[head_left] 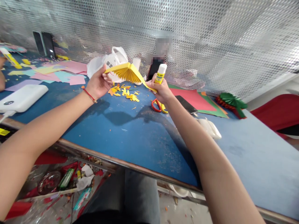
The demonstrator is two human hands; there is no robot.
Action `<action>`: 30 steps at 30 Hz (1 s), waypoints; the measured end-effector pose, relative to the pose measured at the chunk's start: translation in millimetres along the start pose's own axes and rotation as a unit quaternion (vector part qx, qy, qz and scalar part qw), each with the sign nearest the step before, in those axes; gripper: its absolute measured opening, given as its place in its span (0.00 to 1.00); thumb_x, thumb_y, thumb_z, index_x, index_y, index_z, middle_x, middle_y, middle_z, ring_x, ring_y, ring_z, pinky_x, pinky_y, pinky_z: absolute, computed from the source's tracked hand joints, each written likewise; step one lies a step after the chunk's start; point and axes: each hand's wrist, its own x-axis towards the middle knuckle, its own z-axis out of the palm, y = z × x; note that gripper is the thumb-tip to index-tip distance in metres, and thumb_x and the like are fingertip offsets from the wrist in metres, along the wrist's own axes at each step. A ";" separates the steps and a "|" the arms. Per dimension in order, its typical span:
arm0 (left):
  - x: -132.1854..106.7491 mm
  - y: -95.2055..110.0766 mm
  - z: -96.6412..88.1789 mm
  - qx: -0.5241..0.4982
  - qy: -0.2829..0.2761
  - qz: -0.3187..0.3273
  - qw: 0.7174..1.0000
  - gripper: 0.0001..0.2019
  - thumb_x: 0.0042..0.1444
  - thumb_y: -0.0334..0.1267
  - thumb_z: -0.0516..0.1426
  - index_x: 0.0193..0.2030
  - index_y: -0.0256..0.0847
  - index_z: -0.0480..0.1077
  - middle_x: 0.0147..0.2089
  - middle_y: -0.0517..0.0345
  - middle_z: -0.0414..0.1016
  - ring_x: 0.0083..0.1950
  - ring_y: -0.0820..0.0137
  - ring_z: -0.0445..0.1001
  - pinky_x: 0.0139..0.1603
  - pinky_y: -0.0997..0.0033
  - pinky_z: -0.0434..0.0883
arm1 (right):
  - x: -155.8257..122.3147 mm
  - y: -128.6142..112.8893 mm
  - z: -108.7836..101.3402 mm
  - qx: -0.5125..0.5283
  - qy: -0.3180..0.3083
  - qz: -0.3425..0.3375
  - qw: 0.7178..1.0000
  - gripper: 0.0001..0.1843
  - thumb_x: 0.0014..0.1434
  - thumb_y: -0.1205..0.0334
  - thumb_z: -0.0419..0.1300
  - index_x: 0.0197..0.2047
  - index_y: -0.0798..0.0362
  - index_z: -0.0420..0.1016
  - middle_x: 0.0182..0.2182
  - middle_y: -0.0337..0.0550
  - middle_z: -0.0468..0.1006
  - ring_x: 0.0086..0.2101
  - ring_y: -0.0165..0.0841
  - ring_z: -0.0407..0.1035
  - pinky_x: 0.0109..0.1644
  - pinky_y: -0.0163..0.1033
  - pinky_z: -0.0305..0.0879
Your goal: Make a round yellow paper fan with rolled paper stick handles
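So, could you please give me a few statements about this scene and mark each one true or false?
1. The right hand holds a glue stick. True.
2. The scissors lie on the blue table. True.
3. The left hand holds the scissors. False: it holds one end of the yellow pleated paper.
4. The red bracelet is on the right wrist. False: it is on the left.
5. The red sheet lies on top of green paper. True.
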 end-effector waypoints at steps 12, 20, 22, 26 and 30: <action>-10.4 -27.6 27.9 -0.023 0.058 -0.146 0.987 0.17 0.82 0.42 0.51 0.45 0.39 0.77 0.33 0.56 0.79 0.34 0.72 0.76 0.39 0.72 0.75 | -1.5 20.8 49.7 0.030 0.054 -0.037 0.997 0.34 0.41 0.49 0.82 0.27 0.47 0.58 0.25 0.31 0.64 0.31 0.29 0.66 0.40 0.38 0.69; -37.2 -42.9 50.4 0.034 -0.021 -0.172 0.984 0.35 0.71 0.73 0.48 0.42 0.44 0.81 0.49 0.45 0.84 0.47 0.58 0.83 0.47 0.60 0.80 | -19.1 31.5 82.1 -0.006 0.225 -0.019 0.974 0.21 0.49 0.58 0.73 0.32 0.46 0.61 0.29 0.34 0.70 0.35 0.31 0.70 0.43 0.40 0.71; -40.7 -46.9 54.1 0.032 -0.054 -0.174 0.983 0.28 0.69 0.70 0.57 0.41 0.46 0.81 0.47 0.48 0.85 0.45 0.60 0.82 0.47 0.62 0.80 | -26.6 33.8 90.1 0.000 0.241 -0.018 0.970 0.21 0.49 0.58 0.73 0.33 0.47 0.62 0.29 0.34 0.71 0.34 0.31 0.69 0.41 0.40 0.71; -44.3 -56.5 54.1 0.062 -0.078 -0.152 0.983 0.12 0.63 0.51 0.73 0.40 0.48 0.81 0.45 0.54 0.85 0.44 0.63 0.82 0.46 0.63 0.79 | -37.0 41.3 98.1 -0.015 0.246 -0.032 0.969 0.18 0.51 0.54 0.72 0.33 0.47 0.64 0.29 0.34 0.72 0.31 0.31 0.67 0.38 0.39 0.68; -44.6 -62.0 48.1 0.102 -0.075 -0.139 0.982 0.14 0.47 0.46 0.80 0.33 0.51 0.81 0.43 0.55 0.87 0.47 0.57 0.82 0.47 0.58 0.77 | -38.9 51.4 96.4 -0.067 0.239 -0.037 0.968 0.17 0.53 0.54 0.70 0.31 0.48 0.64 0.26 0.30 0.67 0.29 0.29 0.61 0.35 0.38 0.61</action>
